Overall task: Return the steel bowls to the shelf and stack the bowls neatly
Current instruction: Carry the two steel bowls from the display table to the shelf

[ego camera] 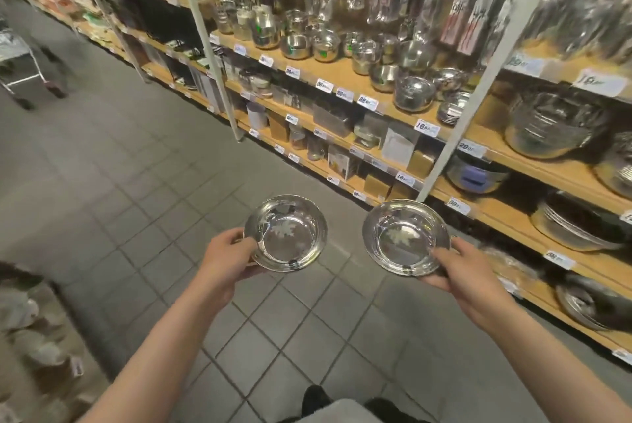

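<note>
I hold two shallow steel bowls level over the tiled floor, one in each hand. My left hand (227,260) grips the near-left rim of the left steel bowl (290,234), thumb on top. My right hand (461,272) grips the near-right rim of the right steel bowl (400,234). The two bowls are apart, side by side, open side up. The wooden shelf (485,138) stands ahead on the right. On it sits a small stack of similar steel bowls (453,109) behind a white upright post.
The shelving unit runs along the right with steel pots (325,46), large mixing bowls (550,125) and boxed goods on lower boards. White posts (475,90) stand at the shelf front. A trolley (24,70) is far left in the aisle. Packaged goods (37,330) sit at my near left.
</note>
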A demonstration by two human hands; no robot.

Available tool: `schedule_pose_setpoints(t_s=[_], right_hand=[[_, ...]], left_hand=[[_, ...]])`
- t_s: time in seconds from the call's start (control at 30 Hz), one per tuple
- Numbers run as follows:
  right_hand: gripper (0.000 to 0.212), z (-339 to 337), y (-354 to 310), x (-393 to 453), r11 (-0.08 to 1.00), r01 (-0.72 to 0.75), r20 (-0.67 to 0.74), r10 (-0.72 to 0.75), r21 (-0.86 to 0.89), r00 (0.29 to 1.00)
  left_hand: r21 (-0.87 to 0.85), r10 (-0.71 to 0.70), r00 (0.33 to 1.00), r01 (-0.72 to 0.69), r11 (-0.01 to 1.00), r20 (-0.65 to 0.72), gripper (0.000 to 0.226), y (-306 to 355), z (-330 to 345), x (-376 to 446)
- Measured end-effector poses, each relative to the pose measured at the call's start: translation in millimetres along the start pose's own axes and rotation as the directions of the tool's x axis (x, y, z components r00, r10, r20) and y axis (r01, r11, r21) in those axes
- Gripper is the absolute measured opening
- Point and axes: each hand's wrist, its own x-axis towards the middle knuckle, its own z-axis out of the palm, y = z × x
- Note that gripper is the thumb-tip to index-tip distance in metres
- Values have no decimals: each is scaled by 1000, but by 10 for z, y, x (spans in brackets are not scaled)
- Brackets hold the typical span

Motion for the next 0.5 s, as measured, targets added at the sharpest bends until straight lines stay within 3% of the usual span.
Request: schedule_pose_setpoints(t_s=[0.3, 0.5], right_hand=[[27, 463, -558, 1220, 1000, -19, -10, 19, 8, 1000], [19, 724, -1093, 2387, 1000, -10, -7, 10, -8, 1000]], left_hand=[[12, -30, 999, 29, 999, 22, 22, 667, 379, 1224], [18, 4, 1000, -4, 1000, 19, 24, 1318, 775, 2218]])
